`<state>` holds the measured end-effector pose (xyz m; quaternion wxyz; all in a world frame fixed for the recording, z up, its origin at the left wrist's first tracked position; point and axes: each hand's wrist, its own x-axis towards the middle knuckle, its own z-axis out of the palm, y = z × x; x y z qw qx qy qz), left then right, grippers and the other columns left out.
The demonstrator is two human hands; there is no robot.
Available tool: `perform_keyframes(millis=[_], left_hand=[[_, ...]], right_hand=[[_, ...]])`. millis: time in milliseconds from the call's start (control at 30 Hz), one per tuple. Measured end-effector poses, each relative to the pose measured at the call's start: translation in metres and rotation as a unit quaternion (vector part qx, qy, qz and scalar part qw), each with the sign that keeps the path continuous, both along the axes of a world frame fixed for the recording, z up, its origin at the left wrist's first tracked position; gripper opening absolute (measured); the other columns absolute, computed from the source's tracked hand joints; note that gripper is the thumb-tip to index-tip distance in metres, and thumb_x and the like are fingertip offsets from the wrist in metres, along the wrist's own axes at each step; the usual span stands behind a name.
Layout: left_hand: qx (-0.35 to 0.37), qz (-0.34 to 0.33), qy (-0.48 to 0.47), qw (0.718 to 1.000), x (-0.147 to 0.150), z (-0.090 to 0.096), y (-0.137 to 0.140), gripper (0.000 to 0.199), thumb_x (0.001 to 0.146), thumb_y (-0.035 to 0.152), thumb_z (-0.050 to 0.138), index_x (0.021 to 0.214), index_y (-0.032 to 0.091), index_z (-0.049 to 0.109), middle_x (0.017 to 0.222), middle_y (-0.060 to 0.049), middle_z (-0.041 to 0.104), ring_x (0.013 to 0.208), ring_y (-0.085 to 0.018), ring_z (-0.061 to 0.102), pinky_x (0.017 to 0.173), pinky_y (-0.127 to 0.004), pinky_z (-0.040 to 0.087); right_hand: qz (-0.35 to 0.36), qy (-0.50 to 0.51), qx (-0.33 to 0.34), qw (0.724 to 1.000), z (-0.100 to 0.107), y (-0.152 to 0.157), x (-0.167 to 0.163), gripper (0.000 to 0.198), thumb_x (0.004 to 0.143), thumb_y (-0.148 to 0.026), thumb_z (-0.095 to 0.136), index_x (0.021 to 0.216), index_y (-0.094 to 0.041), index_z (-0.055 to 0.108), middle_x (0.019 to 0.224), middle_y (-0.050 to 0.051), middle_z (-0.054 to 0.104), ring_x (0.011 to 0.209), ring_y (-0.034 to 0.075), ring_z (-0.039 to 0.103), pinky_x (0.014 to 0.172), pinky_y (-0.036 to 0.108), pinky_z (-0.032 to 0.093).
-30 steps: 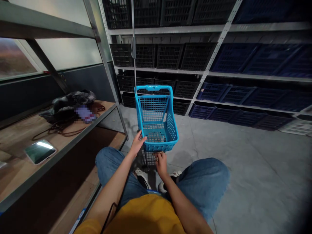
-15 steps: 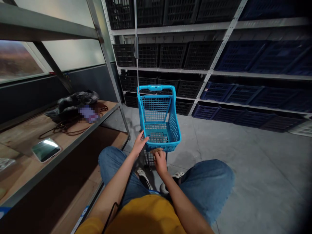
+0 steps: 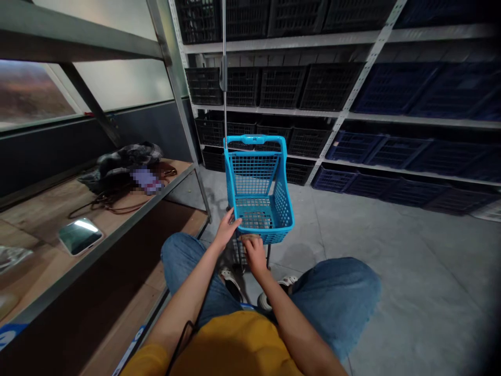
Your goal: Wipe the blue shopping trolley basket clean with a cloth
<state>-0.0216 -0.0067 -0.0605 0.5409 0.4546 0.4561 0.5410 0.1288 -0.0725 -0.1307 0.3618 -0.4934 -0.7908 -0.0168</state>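
A bright blue plastic shopping cart (image 3: 291, 209) with mesh walls stands on the floor between my knees, its basket holding nothing that I can see. My left hand (image 3: 227, 230) is closed on the near left corner of the basket's rim, thumb on top. Just below the near rim, my right hand (image 3: 254, 253) has its fingers bent round a brownish cloth (image 3: 246, 237) against the front wall. Most of the cloth is hidden under the fingers. A thin metal pole (image 3: 224, 112) rises from the cart's back left corner.
On the left, a wooden shelf (image 3: 35, 224) with a metal frame bears a phone (image 3: 81, 236), a dark plaid cloth (image 3: 129, 159) and a brown strap (image 3: 125, 209). Racks of black crates (image 3: 284, 86) and blue crates (image 3: 354, 146) line the back. Grey floor (image 3: 410, 250) lies to the right.
My right hand, with the cloth, has shifted slightly to the left and up along the basket's front wall. My left hand keeps its hold on the rim. The whole view has turned a little.
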Motion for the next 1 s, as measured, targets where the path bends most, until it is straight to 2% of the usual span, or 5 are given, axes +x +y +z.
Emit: perform_keyframes(millis=[167, 433, 700, 900, 1000], left_hand=[[-0.027, 0.001, 0.003, 1.0, -0.001, 0.002, -0.003, 0.083, 0.077, 0.047, 0.077, 0.15, 0.027, 0.043, 0.146, -0.01, 0.054, 0.137, -0.031, 0.048, 0.11, -0.048, 0.043], [0.013, 0.013, 0.017, 1.0, -0.001, 0.0, 0.0, 0.079, 0.076, 0.045, 0.078, 0.146, 0.025, 0.048, 0.15, -0.008, 0.05, 0.142, -0.029, 0.041, 0.118, -0.044, 0.034], [-0.062, -0.023, -0.006, 0.998, -0.002, 0.008, -0.006, 0.086, 0.079, 0.048, 0.076, 0.152, 0.03, 0.036, 0.152, -0.01, 0.047, 0.137, -0.032, 0.047, 0.107, -0.049, 0.045], [-0.021, -0.01, -0.017, 1.0, -0.003, 0.008, -0.003, 0.08, 0.077, 0.041, 0.078, 0.148, 0.027, 0.044, 0.155, -0.007, 0.043, 0.147, -0.028, 0.034, 0.118, -0.042, 0.033], [-0.034, -0.021, -0.01, 0.999, -0.006, 0.012, -0.004, 0.074, 0.078, 0.038, 0.076, 0.145, 0.03, 0.046, 0.156, -0.006, 0.043, 0.148, -0.029, 0.031, 0.117, -0.043, 0.034]], right_hand=[[-0.013, -0.084, -0.097, 0.992, -0.035, -0.008, 0.0, 0.026, 0.088, -0.011, 0.059, 0.108, -0.025, 0.067, 0.106, 0.009, 0.059, 0.102, 0.024, 0.048, 0.079, 0.03, 0.047], [0.001, -0.011, 0.07, 0.997, 0.034, 0.01, -0.011, 0.03, 0.094, -0.014, 0.052, 0.117, -0.024, 0.068, 0.107, 0.008, 0.058, 0.103, 0.023, 0.049, 0.092, 0.037, 0.046], [-0.009, -0.187, -0.118, 0.975, -0.022, -0.008, -0.01, 0.02, 0.09, -0.01, 0.059, 0.1, -0.024, 0.068, 0.101, 0.008, 0.061, 0.093, 0.022, 0.05, 0.067, 0.028, 0.046], [0.018, -0.091, 0.033, 0.995, 0.043, 0.007, -0.016, 0.027, 0.098, -0.022, 0.05, 0.12, -0.025, 0.066, 0.109, 0.009, 0.06, 0.099, 0.022, 0.049, 0.086, 0.034, 0.047], [0.023, -0.099, 0.052, 0.993, 0.051, 0.012, -0.02, 0.028, 0.099, -0.021, 0.049, 0.12, -0.024, 0.067, 0.108, 0.01, 0.061, 0.1, 0.023, 0.05, 0.091, 0.037, 0.047]])
